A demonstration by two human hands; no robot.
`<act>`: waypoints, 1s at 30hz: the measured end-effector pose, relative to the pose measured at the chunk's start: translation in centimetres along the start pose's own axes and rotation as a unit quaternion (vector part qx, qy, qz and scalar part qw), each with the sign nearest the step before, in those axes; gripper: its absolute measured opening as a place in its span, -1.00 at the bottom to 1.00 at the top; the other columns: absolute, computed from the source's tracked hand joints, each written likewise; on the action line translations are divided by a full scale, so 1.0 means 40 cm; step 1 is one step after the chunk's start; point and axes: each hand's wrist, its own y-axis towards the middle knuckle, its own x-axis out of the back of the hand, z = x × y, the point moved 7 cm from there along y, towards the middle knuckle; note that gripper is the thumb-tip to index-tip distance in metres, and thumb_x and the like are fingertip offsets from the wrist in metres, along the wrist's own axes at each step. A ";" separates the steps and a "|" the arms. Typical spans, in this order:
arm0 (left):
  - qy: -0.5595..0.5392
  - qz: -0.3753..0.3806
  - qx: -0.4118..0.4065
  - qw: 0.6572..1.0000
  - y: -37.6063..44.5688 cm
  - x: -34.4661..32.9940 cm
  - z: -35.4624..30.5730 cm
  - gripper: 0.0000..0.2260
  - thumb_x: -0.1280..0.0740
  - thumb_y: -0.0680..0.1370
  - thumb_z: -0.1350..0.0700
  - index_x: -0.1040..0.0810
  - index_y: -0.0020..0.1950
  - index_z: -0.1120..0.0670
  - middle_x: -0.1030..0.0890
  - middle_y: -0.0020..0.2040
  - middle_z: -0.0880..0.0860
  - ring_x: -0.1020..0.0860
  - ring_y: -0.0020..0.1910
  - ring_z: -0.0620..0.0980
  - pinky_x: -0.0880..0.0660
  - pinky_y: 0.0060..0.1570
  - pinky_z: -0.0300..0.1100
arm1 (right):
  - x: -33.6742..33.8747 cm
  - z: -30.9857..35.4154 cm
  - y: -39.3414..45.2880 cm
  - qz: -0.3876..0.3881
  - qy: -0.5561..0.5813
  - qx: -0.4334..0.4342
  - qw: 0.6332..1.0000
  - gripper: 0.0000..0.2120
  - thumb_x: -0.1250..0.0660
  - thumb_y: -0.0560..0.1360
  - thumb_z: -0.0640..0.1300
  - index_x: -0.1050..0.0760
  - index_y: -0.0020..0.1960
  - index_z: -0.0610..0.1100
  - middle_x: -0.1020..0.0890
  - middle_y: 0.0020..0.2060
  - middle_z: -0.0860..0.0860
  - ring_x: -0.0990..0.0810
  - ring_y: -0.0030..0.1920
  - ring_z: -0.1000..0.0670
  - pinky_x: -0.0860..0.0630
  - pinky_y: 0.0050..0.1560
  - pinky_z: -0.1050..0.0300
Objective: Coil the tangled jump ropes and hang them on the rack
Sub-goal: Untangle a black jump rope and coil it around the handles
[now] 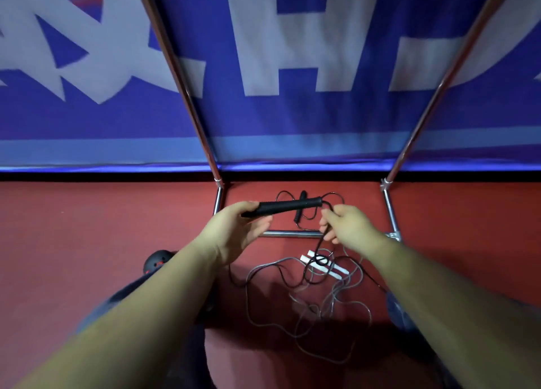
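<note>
Blue banner [292, 119] with pale lettering above red floor [87, 227]; black shoe [156, 261].

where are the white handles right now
In the head view, the white handles lie side by side on the red floor, right of centre, below the right hand, with the black cord knotted over them.

**Handle held above the tangle on the floor**

The left grip [234, 236] holds one end of a rope handle [288, 207]; the right grip [348, 224] pinches the cord [320, 243] at the other end. Beyond both grips a second handle [300, 210] lies on the floor [87, 227] inside the rack's base [292, 234]. Below the right grip, two more handles [325, 264] lie among tangled ropes [328, 298].
</note>
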 end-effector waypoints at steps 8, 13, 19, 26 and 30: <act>0.256 0.176 -0.040 0.950 -0.410 -0.151 0.083 -0.73 -0.34 0.35 0.40 -0.51 -0.01 0.15 -0.54 -0.35 0.08 -0.53 -0.48 -0.04 -0.51 -0.44 -0.24 | 0.066 0.205 -0.352 -0.067 0.125 0.114 0.983 -0.72 -0.07 0.58 -0.29 -0.40 -0.26 -0.11 -0.54 -0.37 -0.08 -0.51 -0.51 0.05 -0.52 -0.31 0.14; 0.308 0.188 -0.162 0.919 -0.583 -0.188 0.090 -0.93 -0.26 0.57 0.20 -0.43 -0.11 0.15 -0.36 -0.53 -0.02 -0.28 -0.62 -0.12 -0.28 -0.62 -0.33 | 0.059 0.235 -0.533 -0.083 0.163 0.182 0.966 -0.70 -0.12 0.59 -0.23 -0.44 -0.28 -0.09 -0.56 -0.38 -0.05 -0.52 -0.37 -0.04 -0.48 -0.19 0.02; 0.205 0.112 -0.272 0.933 -0.682 -0.139 0.033 -0.89 -0.26 0.56 0.22 -0.43 -0.18 0.13 -0.37 -0.52 -0.01 -0.28 -0.60 -0.10 -0.25 -0.60 -0.31 | 0.053 0.195 -0.624 -0.134 -0.119 0.251 0.951 -0.76 -0.13 0.60 -0.06 -0.37 -0.23 -0.04 -0.59 -0.26 0.02 -0.57 -0.17 -0.07 -0.45 -0.13 0.06; 0.116 0.064 -0.280 0.951 -0.715 -0.083 0.021 -0.74 -0.27 0.55 0.20 -0.40 -0.34 0.07 -0.36 -0.52 0.01 -0.30 -0.57 -0.07 -0.30 -0.57 -0.28 | 0.015 0.168 -0.656 -0.153 -0.216 0.228 0.937 -0.75 -0.17 0.59 -0.09 -0.31 -0.25 -0.11 -0.41 -0.28 0.01 -0.40 -0.23 -0.08 -0.25 -0.22 0.05; 0.183 -0.003 -0.246 0.952 -0.710 -0.046 0.019 -0.60 -0.34 0.51 -0.01 -0.32 -0.46 0.08 -0.32 -0.57 0.02 -0.29 -0.60 -0.03 -0.26 -0.52 -0.25 | 0.005 0.187 -0.670 -0.061 0.102 0.139 0.983 -0.71 -0.11 0.62 -0.17 -0.41 -0.26 -0.14 -0.57 -0.38 -0.09 -0.50 -0.52 0.05 -0.48 -0.42 0.16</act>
